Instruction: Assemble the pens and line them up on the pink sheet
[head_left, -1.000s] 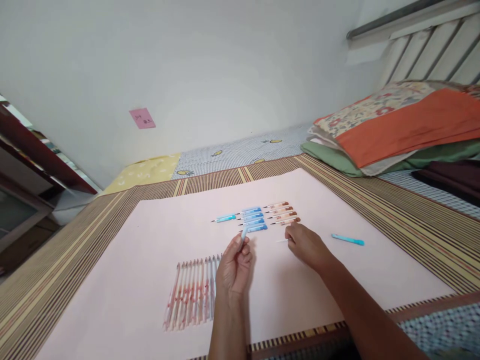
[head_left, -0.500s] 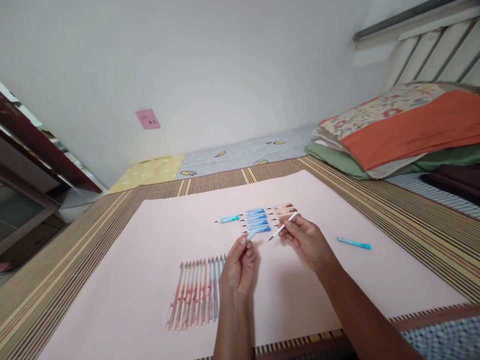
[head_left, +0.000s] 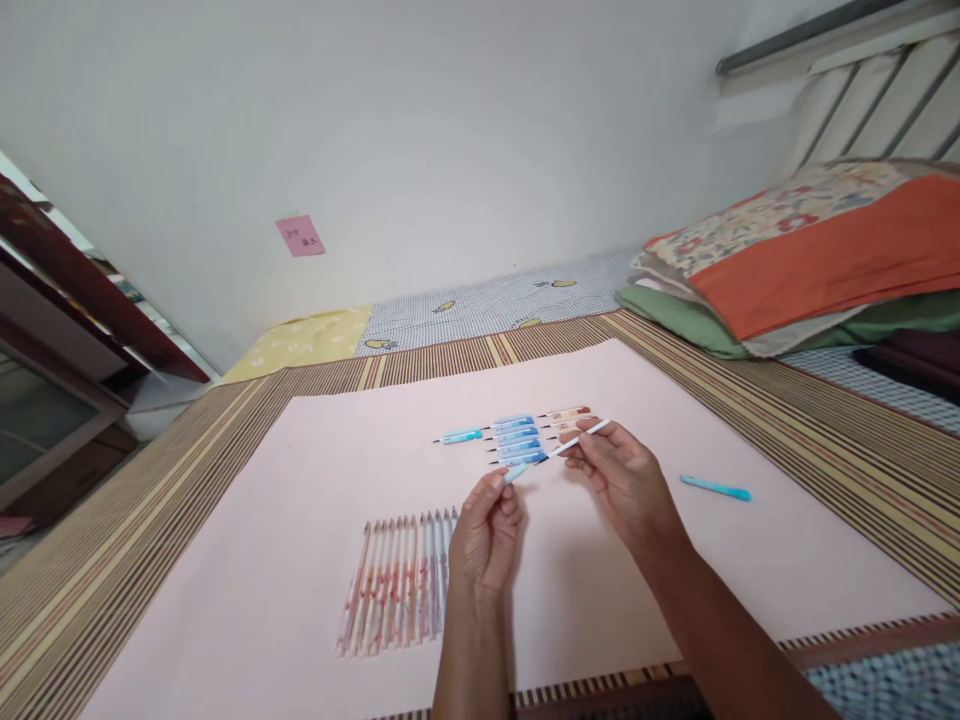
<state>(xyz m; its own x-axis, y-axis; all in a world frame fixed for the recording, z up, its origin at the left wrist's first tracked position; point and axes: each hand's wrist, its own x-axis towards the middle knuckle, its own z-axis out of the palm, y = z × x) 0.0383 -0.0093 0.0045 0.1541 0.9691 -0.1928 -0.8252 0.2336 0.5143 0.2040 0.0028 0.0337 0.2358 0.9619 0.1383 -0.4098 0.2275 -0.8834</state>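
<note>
- One row of slim pens [head_left: 394,590], reddish and greyish, lay side by side at the near left, tips pointing away, the rightmost partly hidden behind the left arm
- The left hand [head_left: 487,530] was closed around a pale blue tube [head_left: 515,473], its end poking out past thumb and fingers
- The right hand [head_left: 622,475] pinched a thin white stick [head_left: 574,440], slanted, its dark tip close to the tube's end; whether they touched, I could not tell
- A turquoise piece [head_left: 715,488] lay alone to the right of that hand
- Just past the tube sat a stack of blue pens [head_left: 516,440], with a turquoise pen [head_left: 461,437] to their left and brown-ended pens [head_left: 566,412] to their right, some covered by the right hand
- Under all these spread a pink sheet [head_left: 225,550] on a striped mat [head_left: 97,570]
- Beyond, folded fabrics [head_left: 825,260] were piled at the right
- A pink note [head_left: 300,236] was on the pale wall [head_left: 450,130]
</note>
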